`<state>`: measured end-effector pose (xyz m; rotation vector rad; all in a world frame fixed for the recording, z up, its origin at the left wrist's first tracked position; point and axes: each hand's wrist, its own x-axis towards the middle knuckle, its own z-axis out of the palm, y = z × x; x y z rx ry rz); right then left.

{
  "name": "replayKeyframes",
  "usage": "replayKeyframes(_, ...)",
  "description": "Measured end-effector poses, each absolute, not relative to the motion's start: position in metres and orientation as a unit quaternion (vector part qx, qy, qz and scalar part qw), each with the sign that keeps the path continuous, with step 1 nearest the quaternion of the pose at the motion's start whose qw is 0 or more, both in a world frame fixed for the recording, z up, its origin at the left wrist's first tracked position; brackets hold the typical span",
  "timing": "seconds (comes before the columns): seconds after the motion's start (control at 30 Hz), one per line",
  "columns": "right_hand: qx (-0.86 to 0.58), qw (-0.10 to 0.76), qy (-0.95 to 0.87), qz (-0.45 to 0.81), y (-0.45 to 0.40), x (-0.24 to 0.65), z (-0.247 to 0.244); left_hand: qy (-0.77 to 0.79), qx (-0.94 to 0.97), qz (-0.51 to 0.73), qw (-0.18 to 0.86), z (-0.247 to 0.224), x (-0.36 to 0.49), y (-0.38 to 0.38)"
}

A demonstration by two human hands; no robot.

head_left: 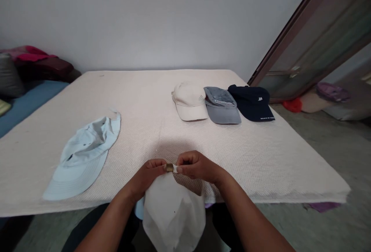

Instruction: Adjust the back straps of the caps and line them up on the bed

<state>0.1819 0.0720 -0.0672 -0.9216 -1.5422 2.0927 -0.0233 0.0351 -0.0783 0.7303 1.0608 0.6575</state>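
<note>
A white cap (174, 213) hangs at the near edge of the bed, its crown toward me and its back strap upward. My left hand (149, 174) pinches the strap beside a brass-coloured buckle (169, 167). From the other side, my right hand (197, 166) grips the strap's end between thumb and finger. A light blue cap (84, 155) lies on the left, its strap loose. Farther back on the right sit a cream cap (189, 101), a grey cap (222, 105) and a navy cap (252, 103), side by side.
A bed with a pale textured cover (139, 89) stretches to the wall (130, 20). Cushions and cloths (34, 57) are piled at the far left. A brown-framed door (290, 31) stands on the right, with a purple and red bundle (333, 91) on the floor.
</note>
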Motion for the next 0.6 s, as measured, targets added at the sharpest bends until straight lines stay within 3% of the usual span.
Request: replayKeyframes(0.6, -0.289, 0.19, -0.478, 0.807, 0.0736, 0.1811, -0.0709, 0.462, 0.31, 0.286, 0.78, -0.073, -0.0214, 0.0318)
